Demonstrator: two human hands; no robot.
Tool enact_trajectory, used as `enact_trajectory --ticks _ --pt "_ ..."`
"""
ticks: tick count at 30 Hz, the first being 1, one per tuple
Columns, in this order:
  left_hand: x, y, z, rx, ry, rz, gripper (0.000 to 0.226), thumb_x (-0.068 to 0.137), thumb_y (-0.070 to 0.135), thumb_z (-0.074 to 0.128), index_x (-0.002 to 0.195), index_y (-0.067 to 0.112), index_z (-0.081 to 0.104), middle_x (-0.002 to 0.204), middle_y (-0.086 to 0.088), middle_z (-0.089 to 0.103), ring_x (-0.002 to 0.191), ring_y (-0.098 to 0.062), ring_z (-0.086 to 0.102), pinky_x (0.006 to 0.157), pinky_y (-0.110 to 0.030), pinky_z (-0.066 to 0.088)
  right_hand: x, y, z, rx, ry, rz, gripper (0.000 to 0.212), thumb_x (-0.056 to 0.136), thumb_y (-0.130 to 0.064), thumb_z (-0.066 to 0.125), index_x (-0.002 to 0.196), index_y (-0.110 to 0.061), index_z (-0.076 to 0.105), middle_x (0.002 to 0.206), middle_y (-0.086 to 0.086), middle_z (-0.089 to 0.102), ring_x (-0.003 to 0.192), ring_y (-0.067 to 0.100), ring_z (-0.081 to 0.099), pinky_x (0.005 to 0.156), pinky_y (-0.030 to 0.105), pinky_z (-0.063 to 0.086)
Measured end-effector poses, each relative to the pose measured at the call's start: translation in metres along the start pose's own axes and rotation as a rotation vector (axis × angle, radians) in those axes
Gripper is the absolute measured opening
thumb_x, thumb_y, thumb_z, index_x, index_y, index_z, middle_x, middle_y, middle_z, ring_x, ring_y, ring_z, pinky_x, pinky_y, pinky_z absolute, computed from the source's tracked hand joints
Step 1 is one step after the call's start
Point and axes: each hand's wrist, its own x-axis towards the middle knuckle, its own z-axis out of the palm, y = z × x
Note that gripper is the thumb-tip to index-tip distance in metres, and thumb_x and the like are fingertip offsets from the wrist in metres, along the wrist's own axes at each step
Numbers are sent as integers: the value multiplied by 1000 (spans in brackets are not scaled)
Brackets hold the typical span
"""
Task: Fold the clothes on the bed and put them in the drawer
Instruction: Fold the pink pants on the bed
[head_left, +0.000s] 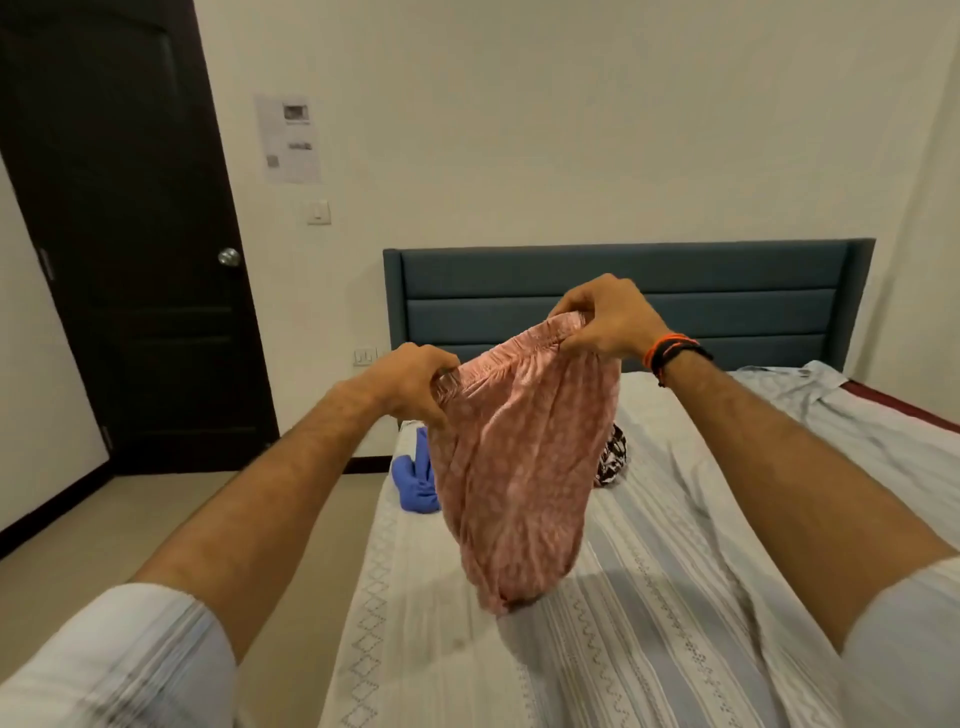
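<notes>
A pink patterned garment (519, 467) with an elastic waistband hangs in the air over the bed (675, 597). My left hand (410, 382) pinches the waistband's left end. My right hand (602, 322) grips the right end, a little higher. The cloth drops down and its lower end nearly touches the striped sheet. On the bed behind it lie a blue garment (413, 480) at the left edge and a black-and-white patterned one (613, 457), both partly hidden by the pink cloth. No drawer shows in this view.
A blue padded headboard (675, 291) stands against the white wall. A crumpled light sheet (810, 379) lies at the bed's far right. A dark closed door (119, 234) is on the left, with bare floor (156, 519) between it and the bed.
</notes>
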Motion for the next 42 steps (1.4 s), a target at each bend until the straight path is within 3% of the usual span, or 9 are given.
enact_trajectory --ticks 5,10,15,24,29,33,36,39,42 --pt "-16 -12 -31 53 16 -127 28 72 50 81 80 25 71 74 5 68 74 -19 63 67 -31 52 -1 -3 -17 13 232 48 25 60 -19 91 80 -22 77 75 -3 70 75 14 67 76 35 59" --pt "-31 -25 -54 -321 174 -264 47 73 54 80 76 8 74 75 -8 72 68 -21 66 67 -38 57 -6 0 -29 154 122 212 48 48 -44 95 75 -10 76 77 3 72 73 15 66 68 30 56" --pt "-42 -18 -75 -778 465 -310 29 73 35 85 82 9 76 70 3 75 66 -9 72 56 -21 56 -17 0 -37 664 116 261 41 58 -19 92 86 6 74 83 14 74 71 22 73 57 27 58" --pt "-28 3 -100 -1017 708 -222 18 91 22 70 95 5 74 95 -12 76 93 -30 72 87 -47 58 3 -24 -38 966 225 202 29 81 -9 78 106 4 71 99 19 74 91 32 73 88 50 58" --pt "-30 -1 -113 -990 688 -250 18 90 20 72 92 3 74 96 -16 75 92 -30 72 87 -46 58 10 -29 -55 833 143 167 101 51 -48 94 127 7 56 98 16 75 92 29 73 88 48 58" --pt "-42 -2 -130 -1222 568 -197 18 88 18 71 93 2 75 95 -15 75 93 -32 70 83 -39 60 2 -39 -79 915 25 17 46 73 -22 77 108 7 69 98 15 75 92 29 72 80 37 61" --pt "-46 -2 -140 -1416 386 -92 23 84 25 66 91 6 77 96 -10 75 85 -22 72 77 -31 61 6 -43 -88 1074 -82 -47 37 77 -19 71 107 2 70 102 13 74 93 25 72 76 32 60" --pt "-19 -8 -134 -1238 487 -424 22 85 21 72 98 3 73 102 -13 74 89 -25 70 86 -38 58 27 -44 -68 746 104 213 18 79 -15 79 74 -4 66 74 8 69 72 21 65 57 25 52" --pt "3 5 -121 -686 658 -789 34 82 21 64 108 -1 62 111 -16 67 100 -34 65 86 -42 57 47 -51 -34 199 321 315 40 85 -22 67 56 -14 40 58 3 44 50 15 40 43 23 29"
